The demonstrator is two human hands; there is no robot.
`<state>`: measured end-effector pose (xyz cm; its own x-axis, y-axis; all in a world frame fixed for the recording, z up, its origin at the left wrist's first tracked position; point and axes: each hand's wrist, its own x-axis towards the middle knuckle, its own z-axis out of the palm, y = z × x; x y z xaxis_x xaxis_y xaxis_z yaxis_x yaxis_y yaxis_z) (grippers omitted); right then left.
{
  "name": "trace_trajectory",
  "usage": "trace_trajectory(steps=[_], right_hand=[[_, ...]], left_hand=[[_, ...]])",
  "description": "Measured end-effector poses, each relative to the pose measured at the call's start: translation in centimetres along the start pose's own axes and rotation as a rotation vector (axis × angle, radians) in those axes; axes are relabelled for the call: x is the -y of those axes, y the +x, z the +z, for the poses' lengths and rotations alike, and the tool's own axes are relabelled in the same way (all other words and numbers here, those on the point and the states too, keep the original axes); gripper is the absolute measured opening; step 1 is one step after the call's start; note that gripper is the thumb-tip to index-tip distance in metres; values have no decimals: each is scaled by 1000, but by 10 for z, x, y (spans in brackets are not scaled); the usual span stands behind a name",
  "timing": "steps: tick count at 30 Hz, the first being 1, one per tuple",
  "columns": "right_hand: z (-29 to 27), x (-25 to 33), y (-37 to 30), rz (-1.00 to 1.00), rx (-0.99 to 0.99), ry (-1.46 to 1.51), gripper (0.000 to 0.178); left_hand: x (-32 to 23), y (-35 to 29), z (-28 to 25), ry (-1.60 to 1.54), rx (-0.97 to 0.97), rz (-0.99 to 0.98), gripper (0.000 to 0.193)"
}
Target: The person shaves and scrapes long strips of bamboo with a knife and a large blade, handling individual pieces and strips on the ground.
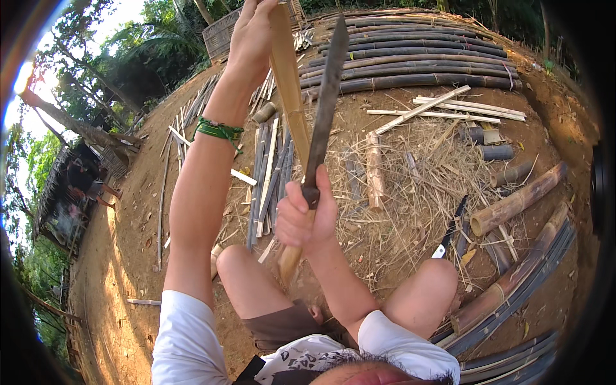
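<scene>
My left hand [249, 40] reaches up to the top edge of the picture and grips the upper end of a split bamboo strip [290, 83]; its fingertips are partly cut off there. The pale strip slants down towards my right hand [304, 215]. That hand is closed round the handle of a machete [326, 102], just under its dark collar. The long dark blade points up, close along the strip's right side. Below my fist a pale wooden end [290, 262] shows; I cannot tell whether it belongs to the handle or the strip.
A folding saw [451, 231] lies near my right knee. Shavings [410, 186], an upright bamboo piece [375, 170] and cut bamboo sections [516, 200] cover the ground ahead and right. Long poles [417, 64] lie at the back. Another person [90, 179] bends by a hut at far left.
</scene>
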<state>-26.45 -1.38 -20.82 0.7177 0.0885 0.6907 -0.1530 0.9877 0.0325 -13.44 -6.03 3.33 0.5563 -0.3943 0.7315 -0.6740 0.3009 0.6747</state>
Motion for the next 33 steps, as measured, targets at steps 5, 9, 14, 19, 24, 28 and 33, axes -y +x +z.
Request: trace_trajectory(steps=[5,9,14,19,24,28,33], right_hand=[[-116,39,-34,-246,-1008,-807,60],[-253,42,-147,-54,-1741,-1937,54],[-291,22,-246,547,-2016,-1818,55],[-279,45,-184,58,-1678,-2253,71],[-116,58,47,-670,-752,-2118,55],[-48,75,116,-517,-608,-2301,41],[-38,99,114,-500,-634,-2311,27]], left_hand=[[4,3,-28,-21,17,-22,33],[12,11,-58,-10,55,64,37],[3,0,-62,-69,-27,64,34],[6,-2,-64,-182,35,112,35],[14,-4,-72,-124,51,93,35],[15,-2,-61,-190,82,96,35],[10,0,-62,-150,84,90,36]])
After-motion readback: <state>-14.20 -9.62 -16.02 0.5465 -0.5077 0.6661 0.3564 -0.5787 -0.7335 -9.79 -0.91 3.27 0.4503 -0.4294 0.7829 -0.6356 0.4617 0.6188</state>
